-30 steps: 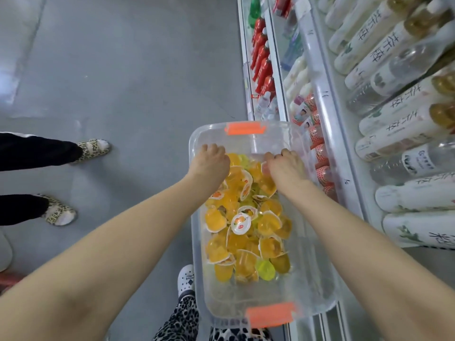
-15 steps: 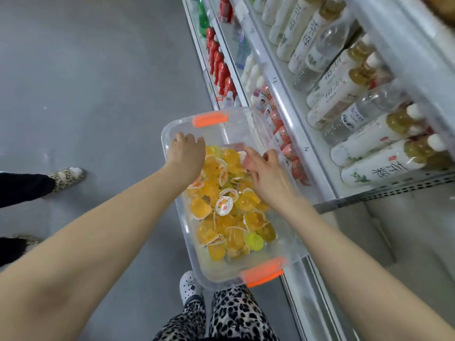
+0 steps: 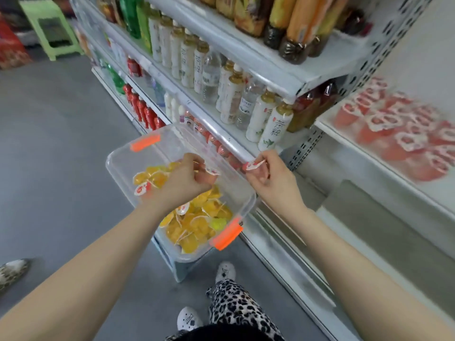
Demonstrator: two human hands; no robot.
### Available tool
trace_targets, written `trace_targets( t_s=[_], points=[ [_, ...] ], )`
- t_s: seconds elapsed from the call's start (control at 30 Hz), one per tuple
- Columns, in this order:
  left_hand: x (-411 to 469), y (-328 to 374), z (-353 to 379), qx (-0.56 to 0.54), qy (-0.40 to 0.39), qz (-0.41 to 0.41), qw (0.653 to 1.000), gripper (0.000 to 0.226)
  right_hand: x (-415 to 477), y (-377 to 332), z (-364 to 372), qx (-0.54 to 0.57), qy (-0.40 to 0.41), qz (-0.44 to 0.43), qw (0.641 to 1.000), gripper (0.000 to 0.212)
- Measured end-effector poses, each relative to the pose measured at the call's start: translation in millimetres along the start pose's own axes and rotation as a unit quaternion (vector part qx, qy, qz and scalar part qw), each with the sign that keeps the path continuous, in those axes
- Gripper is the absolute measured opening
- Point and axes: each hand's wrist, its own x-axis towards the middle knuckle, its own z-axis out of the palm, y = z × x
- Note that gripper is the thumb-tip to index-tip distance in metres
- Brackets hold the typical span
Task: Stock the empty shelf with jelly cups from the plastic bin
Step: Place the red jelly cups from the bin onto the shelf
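A clear plastic bin [image 3: 123, 168] with orange latches holds several yellow and orange jelly cups [image 3: 197, 225] and one green one. My left hand [image 3: 183, 183] hovers above the bin's middle, fingers curled round a red jelly cup [image 3: 208, 175]. My right hand [image 3: 273, 179] is past the bin's right rim, gripping another red jelly cup [image 3: 254, 166] with a white lid. At the right, a white shelf [image 3: 438, 190] carries several red jelly cups [image 3: 403, 139], blurred.
Shelves of drink bottles [image 3: 231, 94] run along the right, above the bin. Small red bottles [image 3: 145, 112] fill a lower shelf. A green stool [image 3: 49, 28] stands at the far left. My own leopard-print legs and white shoes [image 3: 226, 271] are below the bin. Another person's shoe [image 3: 12, 271] is at left.
Both hands have lifted out of the bin, each with a red jelly cup. My right hand moved right past the rim. The view swung up toward the shelves.
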Motion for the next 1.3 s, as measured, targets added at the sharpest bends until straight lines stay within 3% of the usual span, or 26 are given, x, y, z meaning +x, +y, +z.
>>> trace_targets(
  t_s=[0.23, 0.37, 0.63, 0.87, 1.1, 1.3],
  points=[
    [6.1, 98.4, 51.2, 0.024, -0.067, 0.138, 0.988, 0.067, -26.4, 17.7, -99.3, 0.003, 0.152, 0.011, 0.988, 0.030],
    [9.7, 152.1, 78.6, 0.034, -0.094, 0.205, 0.974, 0.065, -36.5, 25.0, -160.4, 0.003, 0.241, -0.001, 0.970, 0.029],
    [20.4, 259.2, 154.6, 0.070, -0.090, 0.332, 0.936, 0.063, -57.1, 91.9, -287.5, -0.039, 0.321, 0.080, 0.943, 0.032],
    [39.3, 322.6, 216.7, 0.062, -0.061, 0.335, 0.938, 0.059, -45.0, 186.9, -355.6, -0.045, 0.275, 0.170, 0.945, 0.023],
    [63.4, 347.2, 264.6, 0.071, -0.013, 0.286, 0.956, 0.060, -8.6, 256.8, -364.3, -0.090, 0.160, 0.172, 0.968, 0.026],
    [72.8, 355.2, 285.5, 0.066, 0.003, 0.274, 0.960, 0.062, 20.7, 278.4, -370.4, -0.071, 0.141, 0.162, 0.974, 0.028]
  ],
)
